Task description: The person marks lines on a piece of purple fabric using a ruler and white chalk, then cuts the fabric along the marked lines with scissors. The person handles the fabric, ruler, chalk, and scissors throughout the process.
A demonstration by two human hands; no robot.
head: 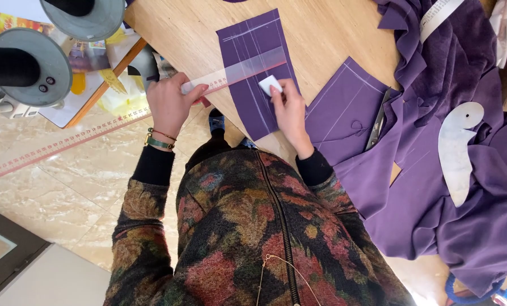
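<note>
A narrow purple fabric piece [252, 51] with white chalk lines lies on the wooden table [321, 34]. Across it runs a long clear ruler [94, 127] with red marks, overhanging the table's left edge. My left hand [169, 103] grips and presses the ruler just left of the fabric. My right hand [290, 110] rests on the fabric's right side and pinches a white piece of tailor's chalk [269, 85] against the ruler's lower edge.
A second purple panel [344, 107] lies to the right, with scissors [376, 122] beside it. A heap of purple cloth [463, 226] carries a white curved template [456, 148] and a measuring tape [438, 14]. Grey round stands [35, 65] sit over the marble floor [66, 192].
</note>
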